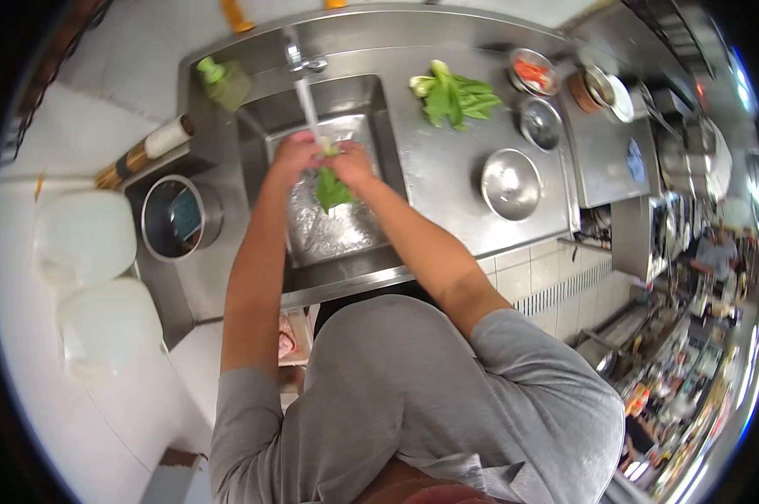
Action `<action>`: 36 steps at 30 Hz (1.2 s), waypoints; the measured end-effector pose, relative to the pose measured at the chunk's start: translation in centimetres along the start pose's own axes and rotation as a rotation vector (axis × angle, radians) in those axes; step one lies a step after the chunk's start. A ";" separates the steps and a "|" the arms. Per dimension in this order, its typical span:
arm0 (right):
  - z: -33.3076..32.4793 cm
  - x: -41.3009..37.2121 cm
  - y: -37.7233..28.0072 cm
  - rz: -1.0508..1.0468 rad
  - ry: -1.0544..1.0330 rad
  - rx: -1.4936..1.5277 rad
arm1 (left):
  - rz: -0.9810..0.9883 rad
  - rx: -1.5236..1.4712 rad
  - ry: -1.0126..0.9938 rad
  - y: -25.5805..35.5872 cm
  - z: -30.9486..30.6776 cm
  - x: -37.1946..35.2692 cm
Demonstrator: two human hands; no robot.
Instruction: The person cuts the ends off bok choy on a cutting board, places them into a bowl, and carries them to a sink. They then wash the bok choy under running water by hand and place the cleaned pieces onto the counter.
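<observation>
Under the running tap [298,60], my left hand [296,156] and my right hand [351,165] are close together over the sink [395,160]. Both are closed on the pale stem end of a leafy green vegetable [335,191], whose leaf hangs down between them. Water falls from the tap beside my left hand and wets the sink floor. More leafy greens [453,97] lie on the steel counter to the right of the sink.
Right of the sink are a steel bowl [512,185], a smaller bowl [540,123] and a bowl of red pieces [534,72]. A soap bottle [226,85] and a steel pot [171,218] stand left. People are in the far right background.
</observation>
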State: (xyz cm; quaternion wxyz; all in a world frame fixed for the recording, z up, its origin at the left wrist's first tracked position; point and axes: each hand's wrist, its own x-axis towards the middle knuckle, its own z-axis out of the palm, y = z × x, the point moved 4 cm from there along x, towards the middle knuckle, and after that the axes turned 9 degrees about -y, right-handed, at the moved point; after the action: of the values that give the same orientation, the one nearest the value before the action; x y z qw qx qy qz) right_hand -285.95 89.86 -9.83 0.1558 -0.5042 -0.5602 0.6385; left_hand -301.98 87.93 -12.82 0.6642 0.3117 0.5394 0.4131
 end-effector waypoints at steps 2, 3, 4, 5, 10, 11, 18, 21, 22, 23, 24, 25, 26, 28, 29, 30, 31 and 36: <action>1.5 2.1 1.2 -0.078 -0.006 0.042 | -0.024 -0.008 0.050 0.4 -0.6 -0.5; 2.2 3.1 1.4 -0.083 -0.036 0.019 | -0.024 0.017 0.111 1.2 -0.8 -1.2; 2.7 3.8 1.4 -0.089 -0.074 -0.003 | -0.034 -0.001 0.096 1.0 -1.5 -1.4; 3.0 4.0 1.6 -0.071 -0.109 0.082 | -0.046 -0.021 0.086 0.8 -2.5 -1.5; -0.9 0.3 -1.5 0.032 -0.137 -0.285 | -0.152 -0.164 -0.027 0.5 -2.2 -1.5; -2.7 -1.4 -2.6 -0.017 -0.149 -0.384 | -0.152 -0.203 -0.072 -0.4 -1.9 -0.9; -21.6 -15.1 -6.2 -0.015 0.172 -0.560 | -0.113 -0.242 -0.120 -1.5 2.0 0.6; -29.6 -17.4 -3.2 0.061 0.200 -0.470 | -0.145 -0.252 -0.102 -1.8 2.1 1.3; -30.9 -17.6 -2.4 0.048 0.263 -0.661 | -0.152 -0.256 -0.115 -2.0 2.1 1.5; -31.8 -17.5 -1.7 0.030 0.327 -0.850 | -0.163 -0.228 -0.089 -1.8 2.2 1.4; -32.2 -17.3 -1.7 0.009 0.393 -1.039 | -0.172 -0.200 -0.061 -1.5 2.6 1.3; -31.2 -16.6 -3.1 -0.062 0.483 -1.241 | -0.183 -0.172 -0.032 -1.5 2.6 1.2; -30.4 -15.0 -3.8 -0.032 0.465 -1.081 | -0.178 -0.189 -0.023 -1.3 2.5 1.1; -28.1 -10.9 -6.2 0.043 0.426 -0.907 | -0.170 -0.221 -0.009 -1.9 2.3 1.3; -26.7 -8.6 -7.4 0.085 0.408 -0.896 | -0.173 -0.203 0.003 -1.8 2.3 1.2; -25.4 -6.2 -8.1 0.102 0.455 -0.919 | -0.174 -0.186 0.017 -1.7 2.4 1.1; -24.6 -4.1 -8.4 0.117 0.502 -0.942 | -0.175 -0.171 0.032 -1.6 2.4 0.9; -24.7 5.2 -3.4 0.149 0.528 -0.836 | -0.123 -0.179 0.005 -0.6 2.2 -1.0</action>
State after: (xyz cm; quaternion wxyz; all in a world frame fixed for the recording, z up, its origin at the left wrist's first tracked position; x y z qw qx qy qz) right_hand -269.25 108.72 -5.91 0.0309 -0.7065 -0.6722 0.2193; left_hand -299.78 86.85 -12.40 0.7123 0.2165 0.5201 0.4187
